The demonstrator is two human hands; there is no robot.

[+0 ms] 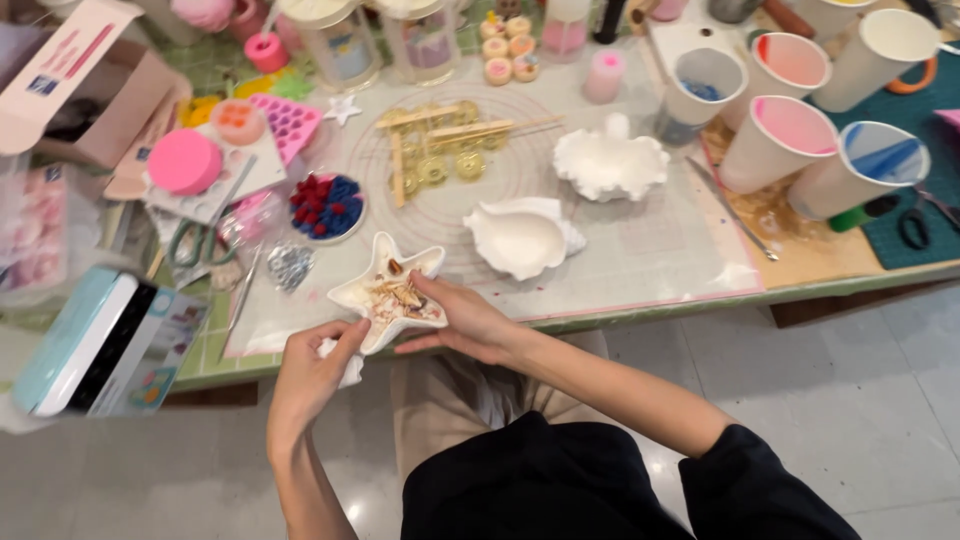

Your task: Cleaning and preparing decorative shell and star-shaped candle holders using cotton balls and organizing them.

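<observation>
The left hand [312,372] is closed around a small piece of white tissue [349,371], and its fingertips press against the lower edge of a white star-shaped dish [392,292]. The right hand [465,322] holds the same dish from the other side, the thumb on the rim and the fingers under it. The dish is at the near edge of the counter [650,255], partly over the edge, and inside it lie small brown and cream shells.

Just beyond the dish there are two white shell-shaped moulds [520,237], one larger with a wavy border. To the left stands a round tray of red and blue beads [326,206], a pink round lid [184,161] and a pair of scissors [196,243]. On the right, well apart, several paper cups [778,140] with paint traces lean on one another.

I think the main risk is the position of the dish: it hangs over the edge, so if one hand slips, it may fall to the floor and the shells may spill. Also, a strong wipe with the tissue could push the shells out of their places.
</observation>
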